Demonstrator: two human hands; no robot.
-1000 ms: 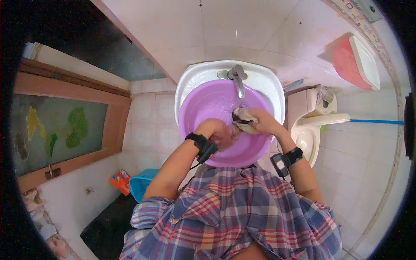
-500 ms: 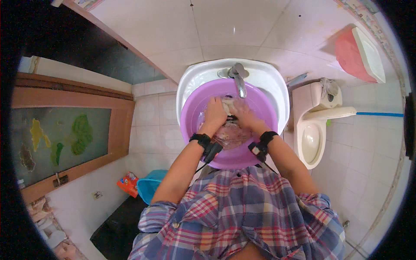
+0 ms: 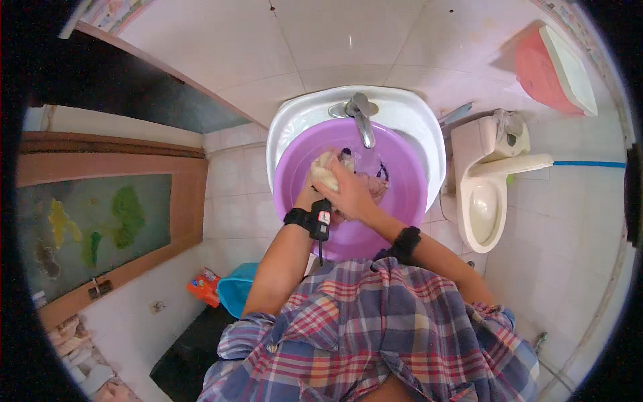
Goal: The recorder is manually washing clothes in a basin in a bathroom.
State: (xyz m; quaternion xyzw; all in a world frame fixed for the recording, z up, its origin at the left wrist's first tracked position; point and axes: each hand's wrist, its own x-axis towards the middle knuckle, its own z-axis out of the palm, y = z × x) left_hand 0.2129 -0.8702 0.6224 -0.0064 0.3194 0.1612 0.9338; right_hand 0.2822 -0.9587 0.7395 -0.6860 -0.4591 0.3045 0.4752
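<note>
Now both hands have slid left in the purple tub (image 3: 402, 194). The right hand (image 3: 351, 194) lies over the left hand (image 3: 315, 191), both squeezing the wet cloth (image 3: 326, 171) under the tap (image 3: 362, 117).

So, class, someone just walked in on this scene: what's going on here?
A person in a plaid shirt stands at a white sink, both hands in a purple basin set under the tap. The left hand and right hand are pressed together on a bundle of wet cloth, pale with a darker piece beside it. Both wrists wear black bands. A toilet stands to the right.
</note>
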